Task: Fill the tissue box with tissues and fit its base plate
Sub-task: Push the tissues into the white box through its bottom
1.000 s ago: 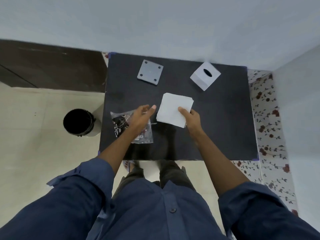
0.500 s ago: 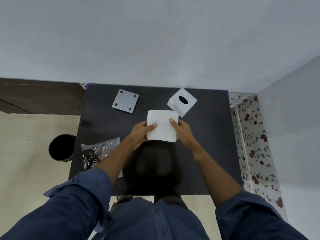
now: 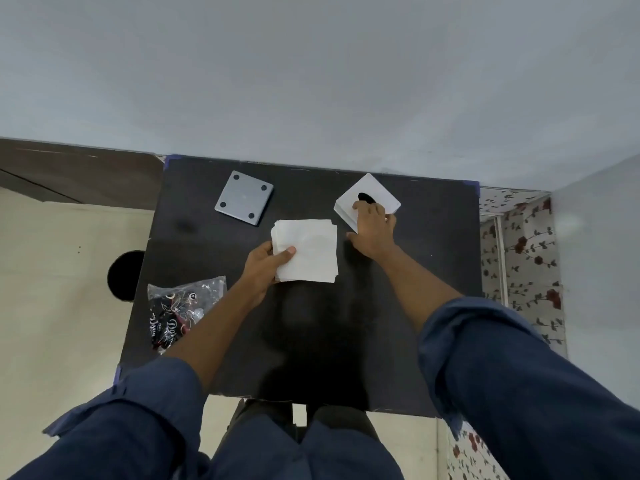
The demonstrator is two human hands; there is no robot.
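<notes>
Showing an early stage of the task, the view looks down on a dark counter (image 3: 415, 306) set against a pale wall, with the person's blue sleeves entering from below. Nothing appears loaded yet, so filling and closing are judged still to come. The stack of tissues (image 3: 310, 249) lies near the counter's middle, pinched at its near left corner by the left hand (image 3: 265, 263), thumb on top and fingers beneath. The white tissue box (image 3: 375, 195) sits at the far right, just beside the stack, dispensing slot upward; the right hand (image 3: 372, 226) is closed over its near edge, fingers curled on the top face, apparently ready to turn it over so the open underside can take the tissues. The grey base plate (image 3: 244, 201), with four dark corner pads, rests untouched at the far left, well apart from the box. An opened plastic wrapper (image 3: 181, 311) lies at the near left edge, and a black bin (image 3: 124, 277) stands on the floor beyond it. Neither obstructs the path between stack, box and plate.
</notes>
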